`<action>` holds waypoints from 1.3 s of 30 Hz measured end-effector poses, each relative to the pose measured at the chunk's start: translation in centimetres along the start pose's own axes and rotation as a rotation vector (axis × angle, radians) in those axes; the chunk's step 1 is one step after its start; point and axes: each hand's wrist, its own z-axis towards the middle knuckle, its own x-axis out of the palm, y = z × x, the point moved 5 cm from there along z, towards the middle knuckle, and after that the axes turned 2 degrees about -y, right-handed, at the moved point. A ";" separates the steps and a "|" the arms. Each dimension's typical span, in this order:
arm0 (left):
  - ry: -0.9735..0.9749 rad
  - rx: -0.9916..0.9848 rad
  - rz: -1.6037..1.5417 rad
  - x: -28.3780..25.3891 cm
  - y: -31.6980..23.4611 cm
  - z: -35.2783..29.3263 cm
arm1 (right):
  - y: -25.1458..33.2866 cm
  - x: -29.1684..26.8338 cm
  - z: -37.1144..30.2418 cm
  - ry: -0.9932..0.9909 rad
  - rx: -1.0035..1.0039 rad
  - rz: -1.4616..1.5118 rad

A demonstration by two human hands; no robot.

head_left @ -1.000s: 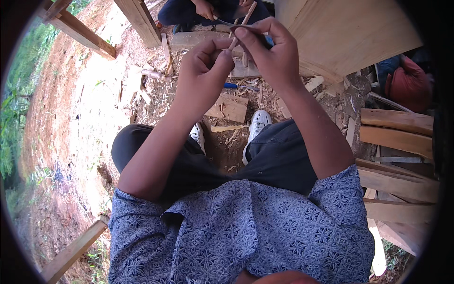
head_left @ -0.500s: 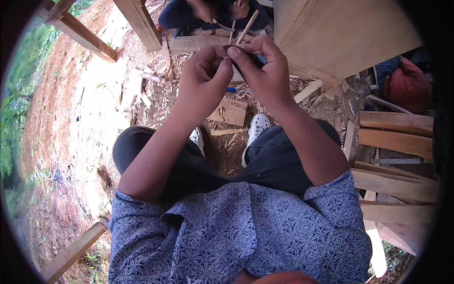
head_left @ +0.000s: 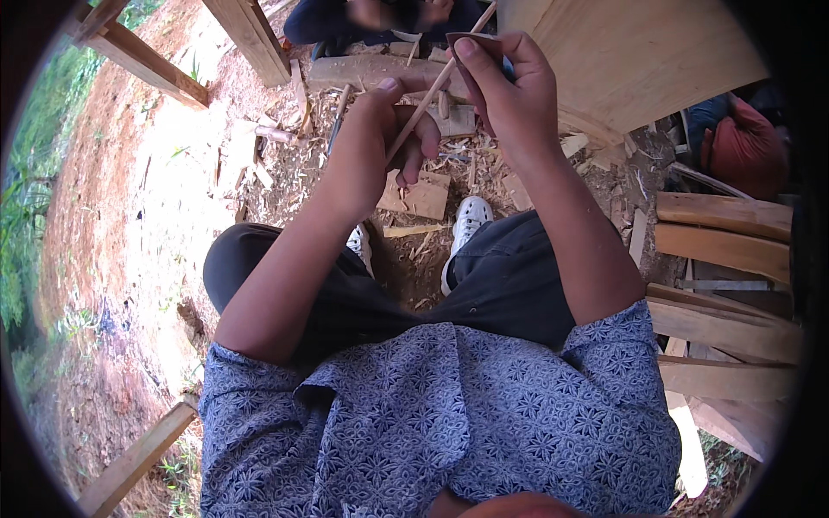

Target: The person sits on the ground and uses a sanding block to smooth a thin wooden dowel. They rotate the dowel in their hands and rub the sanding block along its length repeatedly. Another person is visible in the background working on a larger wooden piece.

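A thin wooden stick (head_left: 444, 76) slants up and to the right from my left hand (head_left: 376, 129). Its lower end rests among the loosely curled fingers of that hand, with the thumb and index finger stretched forward. My right hand (head_left: 522, 104) pinches a folded, dark brown piece of sandpaper (head_left: 471, 82), thumb on its near face. The stick passes close to the left edge of the sandpaper; whether they touch I cannot tell. A bit of blue shows behind the right fingers.
Wood shavings and a flat wood offcut (head_left: 423, 197) lie between my shoes. Ahead, another person (head_left: 345, 22) sits behind a wooden log (head_left: 371, 72). A large plywood panel (head_left: 639, 60) stands at the upper right, stacked boards (head_left: 725, 250) at right, and wooden posts (head_left: 246, 39) at upper left.
My hands have come apart: the left moved down and opened somewhat around the stick, while the right rose to the right with the sandpaper. The stick now leans further right.
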 end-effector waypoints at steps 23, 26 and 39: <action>-0.205 0.190 0.332 -0.7 0.3 0.3 | 0.2 1.2 -0.5 0.078 -0.336 -0.303; -0.196 0.180 0.313 -0.9 0.1 0.1 | -0.5 1.5 -1.3 0.088 -0.614 -0.425; -0.182 0.164 0.338 -0.9 -0.5 -0.1 | -0.6 0.4 1.9 -0.029 -0.303 -0.201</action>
